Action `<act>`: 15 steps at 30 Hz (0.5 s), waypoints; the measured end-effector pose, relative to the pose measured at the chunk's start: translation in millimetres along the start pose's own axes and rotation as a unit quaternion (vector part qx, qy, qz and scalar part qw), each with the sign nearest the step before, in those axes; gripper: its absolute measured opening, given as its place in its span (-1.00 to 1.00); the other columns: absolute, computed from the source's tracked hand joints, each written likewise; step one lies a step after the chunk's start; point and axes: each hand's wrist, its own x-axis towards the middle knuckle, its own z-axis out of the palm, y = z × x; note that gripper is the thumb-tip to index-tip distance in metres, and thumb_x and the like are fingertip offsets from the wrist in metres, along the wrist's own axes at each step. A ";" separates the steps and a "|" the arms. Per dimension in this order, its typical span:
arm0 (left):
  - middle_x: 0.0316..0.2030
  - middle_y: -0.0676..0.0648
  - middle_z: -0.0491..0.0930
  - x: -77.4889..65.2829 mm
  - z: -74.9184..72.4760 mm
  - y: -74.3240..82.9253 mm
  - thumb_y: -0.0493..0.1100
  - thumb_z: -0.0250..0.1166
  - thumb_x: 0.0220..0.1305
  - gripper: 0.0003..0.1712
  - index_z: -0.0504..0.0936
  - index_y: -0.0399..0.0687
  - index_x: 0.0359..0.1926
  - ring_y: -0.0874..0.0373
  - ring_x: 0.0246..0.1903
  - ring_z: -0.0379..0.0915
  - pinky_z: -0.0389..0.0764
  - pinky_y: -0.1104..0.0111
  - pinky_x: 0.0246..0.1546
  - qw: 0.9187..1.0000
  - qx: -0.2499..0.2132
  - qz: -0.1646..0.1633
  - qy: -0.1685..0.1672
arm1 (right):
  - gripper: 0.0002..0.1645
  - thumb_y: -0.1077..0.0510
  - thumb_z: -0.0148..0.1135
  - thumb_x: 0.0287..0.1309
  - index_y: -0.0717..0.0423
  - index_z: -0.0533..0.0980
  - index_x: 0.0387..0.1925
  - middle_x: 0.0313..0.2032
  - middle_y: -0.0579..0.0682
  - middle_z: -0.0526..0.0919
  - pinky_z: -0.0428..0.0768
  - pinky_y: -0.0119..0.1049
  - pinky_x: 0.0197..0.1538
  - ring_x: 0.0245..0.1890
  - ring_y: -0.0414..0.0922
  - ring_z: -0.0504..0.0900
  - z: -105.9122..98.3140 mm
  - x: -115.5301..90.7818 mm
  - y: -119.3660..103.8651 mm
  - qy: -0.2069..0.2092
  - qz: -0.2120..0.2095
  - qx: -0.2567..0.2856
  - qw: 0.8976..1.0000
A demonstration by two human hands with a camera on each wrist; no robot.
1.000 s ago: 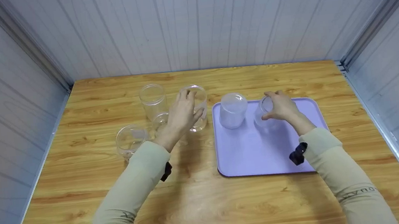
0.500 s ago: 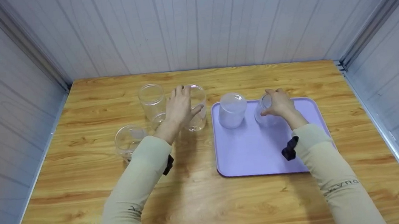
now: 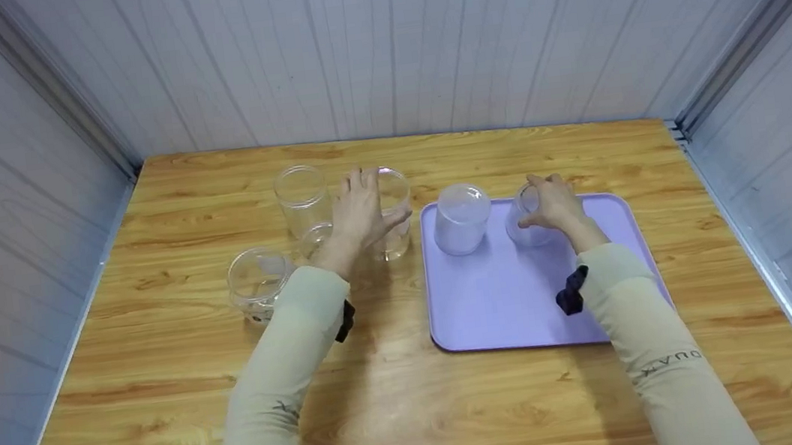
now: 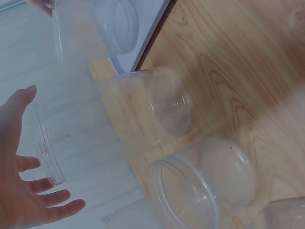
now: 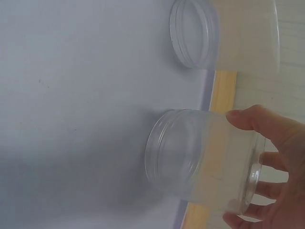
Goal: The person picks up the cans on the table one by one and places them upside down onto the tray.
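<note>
My left hand [image 3: 359,216] reaches over a tall clear plastic jar [image 3: 396,241] standing upright on the table. In the left wrist view its fingers [image 4: 57,196] and thumb are spread around the jar's open mouth. On the lilac tray [image 3: 505,307], my right hand [image 3: 556,206] holds an upside-down clear jar [image 5: 217,162], thumb on one side and fingers round the other near its raised base. The jar's mouth faces down, right at the tray surface. Beside it on the tray another clear jar [image 3: 462,220] stands inverted.
Left of my left hand are a tall clear jar [image 3: 302,200], a short one [image 4: 186,195] partly hidden by the hand, and a wide one [image 3: 259,277]. They stand on the wooden table [image 3: 390,420]. Pale panel walls [image 3: 375,51] enclose the back and sides.
My left hand has shifted slightly, its fingers a little farther back at the tall jar's mouth. The right forearm has moved inward; its jar has moved very slightly right on the tray.
</note>
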 end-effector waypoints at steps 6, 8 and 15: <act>0.18 -0.33 0.09 3.7 3.0 -0.5 0.38 0.17 -0.09 0.10 0.04 -0.26 0.27 -0.17 0.13 0.08 0.33 0.10 0.03 1.000 -0.020 -0.007 0.008 | 0.08 0.09 0.41 -0.23 0.22 0.02 0.30 0.20 0.44 0.02 0.12 0.27 0.08 0.16 0.39 -0.01 2.1 2.8 -0.1 -0.002 0.002 0.011 1.000; 0.18 -0.33 0.08 4.8 3.4 -0.1 0.39 0.16 -0.10 0.11 0.04 -0.28 0.27 -0.18 0.13 0.07 0.31 0.11 0.05 0.999 -0.030 -0.010 0.008 | 0.08 0.10 0.40 -0.22 0.21 0.02 0.30 0.20 0.44 0.00 0.10 0.27 0.09 0.17 0.39 -0.02 2.4 3.8 -0.3 -0.006 0.005 0.015 1.000; 0.16 -0.34 0.08 8.4 4.4 3.2 0.40 0.16 -0.10 0.13 0.00 -0.27 0.28 -0.21 0.11 0.10 0.32 0.12 0.05 0.999 -0.048 -0.024 0.006 | 0.08 0.09 0.40 -0.22 0.20 0.01 0.31 0.21 0.43 -0.01 0.06 0.27 0.11 0.17 0.38 -0.03 1.9 5.2 -0.8 -0.012 0.013 0.021 1.000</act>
